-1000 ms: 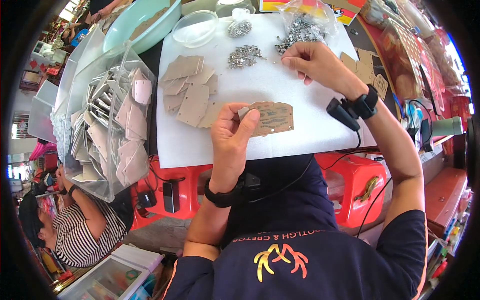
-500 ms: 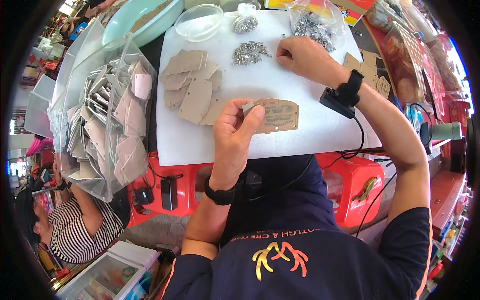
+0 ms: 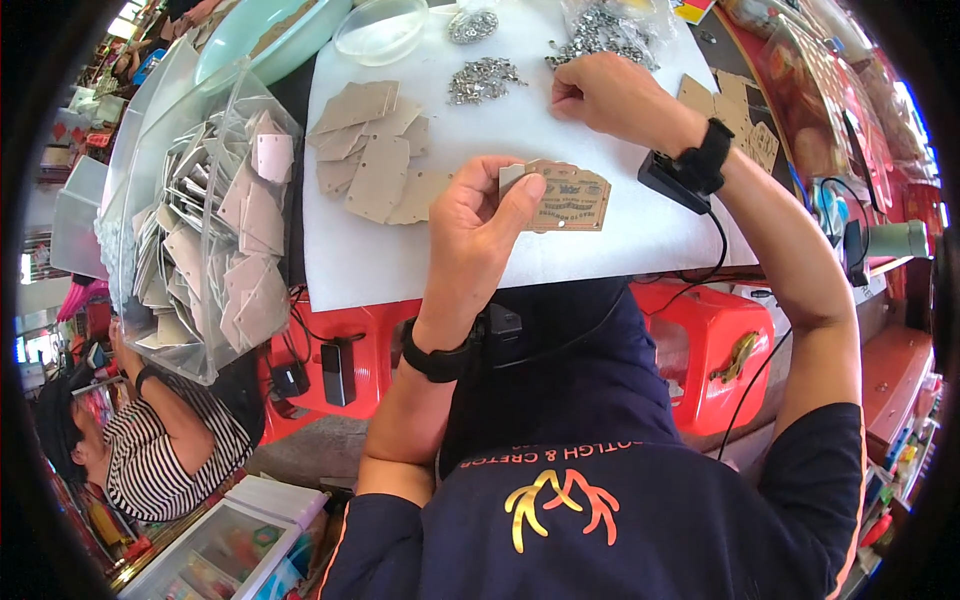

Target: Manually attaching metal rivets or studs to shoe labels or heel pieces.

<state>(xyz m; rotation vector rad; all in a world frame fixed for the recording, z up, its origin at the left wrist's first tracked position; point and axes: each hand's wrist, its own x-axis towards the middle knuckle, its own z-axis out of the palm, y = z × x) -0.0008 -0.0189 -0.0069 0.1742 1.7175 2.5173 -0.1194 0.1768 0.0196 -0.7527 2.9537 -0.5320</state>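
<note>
My left hand [image 3: 478, 230] is closed on a small brown cardboard card [image 3: 580, 203] with printing, scalloped edges and small holes. The thumb lies across its left end, beside a grey piece. My right hand [image 3: 625, 98] rests over the white work sheet [image 3: 470, 265] with its fingers curled; what they hold, if anything, is hidden. To its left lies a pile of small silvery metal fittings [image 3: 485, 80]. Just beyond it, more fittings [image 3: 605, 40] spill out of a clear plastic bag. Blank cardboard cards [image 3: 378, 175] lie overlapping left of the left hand.
A clear bin [image 3: 208, 290] full of cards stands at the left, with a pale green basin [image 3: 225, 55] behind. A round clear tub [image 3: 380, 35] sits at the back. Brown cards [image 3: 735, 110] lie at the right. Red stools [image 3: 715, 370] stand below the table. Another person [image 3: 170, 440] sits at left.
The view has shifted, so the table sits higher in it. My right hand is slightly nearer me relative to the fittings, fingers still curled. The card in my left hand has tilted a little.
</note>
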